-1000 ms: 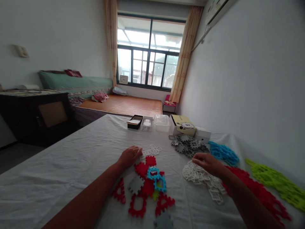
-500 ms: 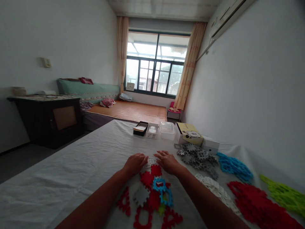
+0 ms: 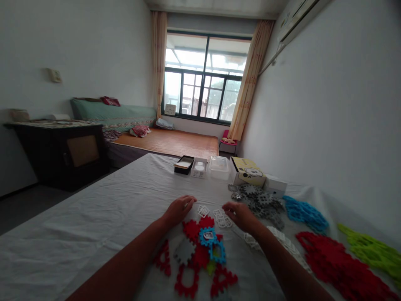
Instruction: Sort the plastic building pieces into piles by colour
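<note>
**Both hands at the small white pieces, far edge of the assembled cluster**

Left hand (image 3: 179, 210) is laid palm down on the white-clothed worktop (image 3: 94, 221), fingers loosely curled, nothing seen gripped. Right hand (image 3: 240, 214) is set opposite, fingers bent downward; whether a piece is pinched under them cannot be told.

Small white square grid pieces (image 3: 216, 213) are scattered between the two hands, the nearest just beside the fingertips. At 6 o'clock of them, an interlocked cluster of red, grey and blue toothed plastic tiles (image 3: 200, 251) is spread flat, one white piece resting on a blue tile.

At 3 o'clock of the right hand: a grey gear-edged tile heap (image 3: 260, 200), a blue tile heap (image 3: 302, 213), red tiles (image 3: 332, 261), lime-green tiles (image 3: 372, 251). A white tile heap (image 3: 282, 244) is partly hidden by the right forearm.

At 12 o'clock, a yellow cartoon-printed box (image 3: 249, 173) is noted.
</note>
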Tool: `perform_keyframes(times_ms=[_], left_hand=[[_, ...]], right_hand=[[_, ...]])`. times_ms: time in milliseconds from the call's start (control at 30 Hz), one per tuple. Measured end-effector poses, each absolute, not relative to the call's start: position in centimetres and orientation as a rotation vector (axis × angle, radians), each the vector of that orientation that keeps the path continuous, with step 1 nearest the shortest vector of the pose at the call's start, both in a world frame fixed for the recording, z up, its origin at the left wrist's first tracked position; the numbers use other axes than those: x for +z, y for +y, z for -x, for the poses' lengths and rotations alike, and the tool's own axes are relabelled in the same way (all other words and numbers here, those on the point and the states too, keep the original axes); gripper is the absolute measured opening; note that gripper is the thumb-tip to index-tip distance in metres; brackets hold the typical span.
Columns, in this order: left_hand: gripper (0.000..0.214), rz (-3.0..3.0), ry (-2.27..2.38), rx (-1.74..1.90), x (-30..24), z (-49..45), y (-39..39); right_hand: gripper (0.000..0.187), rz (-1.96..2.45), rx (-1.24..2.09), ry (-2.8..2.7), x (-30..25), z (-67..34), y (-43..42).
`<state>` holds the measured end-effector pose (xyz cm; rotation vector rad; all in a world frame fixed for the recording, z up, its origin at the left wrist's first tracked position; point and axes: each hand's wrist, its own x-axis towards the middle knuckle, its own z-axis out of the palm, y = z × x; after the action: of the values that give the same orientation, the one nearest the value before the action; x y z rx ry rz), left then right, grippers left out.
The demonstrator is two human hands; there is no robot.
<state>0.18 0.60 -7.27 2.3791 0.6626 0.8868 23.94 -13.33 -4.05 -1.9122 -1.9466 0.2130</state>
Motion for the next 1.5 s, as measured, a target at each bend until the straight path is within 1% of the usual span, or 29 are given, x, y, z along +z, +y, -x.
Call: perform_keyframes(times_ms=[67, 167, 300, 367, 500, 567, 667, 700, 733, 867, 1067, 1133, 1233, 1367, 1433, 1500], left_hand=[[0.035, -2.41, 0.724, 0.903, -7.3, 0.1, 0.9], [0.034, -2.455, 0.737, 0.88, -7.2, 0.3, 0.8], [0.033, -2.519, 0.706, 0.796, -7.0, 0.3, 0.5], [0.034, -2.539, 0.711, 0.771, -6.9, 0.3, 0.4], [0.033, -2.547, 0.729, 0.756, -6.8, 0.3, 0.6], [0.033, -2.549, 0.724, 0.761, -6.8, 0.4, 0.7], [0.032, -2.562, 0.709, 0.759, -7.1, 0.4, 0.8], [0.032, -2.568, 0.708, 0.758, -7.1, 0.3, 0.8], [0.032, -2.572, 0.71, 0.759, -7.2, 0.3, 0.8], [0.033, -2.575, 0.711, 0.765, -7.4, 0.3, 0.9], [0.035, -2.571, 0.723, 0.745, -7.0, 0.5, 0.7], [0.035, -2.574, 0.722, 0.735, -6.9, 0.5, 0.6], [0.034, -2.568, 0.726, 0.719, -6.8, 0.4, 0.6], [0.032, -2.54, 0.743, 0.714, -6.8, 0.3, 0.6], [0.032, -2.536, 0.748, 0.722, -6.9, 0.3, 0.6], [0.032, -2.546, 0.739, 0.728, -6.9, 0.3, 0.6]], right_hand=[[0.024, 1.924, 0.267, -1.948, -4.4, -23.8, -13.7], [0.029, 1.917, 0.295, -1.953, -5.2, -23.1, -14.2], [0.024, 1.873, 0.3, -1.95, -5.7, -22.1, -14.5], [0.024, 1.842, 0.252, -1.958, -5.4, -22.1, -14.6], [0.029, 1.883, 0.088, -1.85, -3.6, -24.6, -15.3], [0.028, 1.932, 0.17, -1.798, -2.3, -27.2, -16.2], [0.028, 1.944, 0.493, -1.889, -0.8, -30.5, -17.7], [0.028, 1.947, 0.532, -1.911, -0.6, -31.0, -18.0], [0.03, 1.961, 0.506, -1.904, -0.7, -31.1, -18.0], [0.032, 1.96, 0.182, -1.787, -2.4, -28.0, -16.5], [0.029, 2.063, 0.158, -1.972, -5.2, -23.5, -15.1], [0.024, 2.077, 0.143, -2.022, -5.2, -23.1, -15.2], [0.02, 2.088, 0.024, -2.094, -4.7, -22.5, -15.4], [0.025, 2.202, -0.115, -2.014, -3.8, -23.0, -15.7], [0.026, 2.261, -0.044, -1.939, -3.2, -24.6, -16.1], [0.025, 2.259, 0.189, -1.965, -2.3, -27.1, -16.9]])
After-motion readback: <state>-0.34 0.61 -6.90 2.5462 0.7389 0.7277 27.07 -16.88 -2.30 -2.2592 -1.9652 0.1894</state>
